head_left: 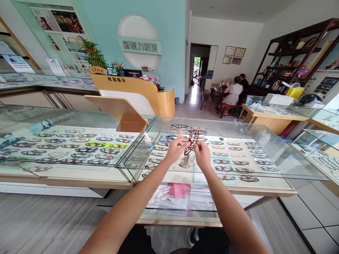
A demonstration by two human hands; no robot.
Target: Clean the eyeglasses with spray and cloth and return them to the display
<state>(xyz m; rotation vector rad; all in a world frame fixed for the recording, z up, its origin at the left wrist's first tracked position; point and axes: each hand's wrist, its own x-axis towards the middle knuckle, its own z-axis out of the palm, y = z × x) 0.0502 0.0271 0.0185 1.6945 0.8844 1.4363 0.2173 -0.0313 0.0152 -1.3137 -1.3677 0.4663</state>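
From where I stand, the biggest thing here is the long clear glass display case, running across the room in front of the person. Beyond it curves a yellow wooden counter, and over by a table sit two people, one in a pale dress, the other in dark clothes. A flat brown wooden board leans at a slant on the left part of the case.

Both bare forearms reach out over the glass. The left hand has its thumb and fingers pinched on a dark eyeglass frame with red parts, and the right hand grips its other side, fingers curled in. The frame is held up just above the glass, between the two hands; it seems tilted on edge, though the spectacles behind it muddle its outline.

Under the glass lie rows of thin-rimmed spectacles. On top, just below the hands, is a crumpled greyish-beige cloth. To the left, well apart from the cloth, stands a small white plastic bottle with a coloured label.
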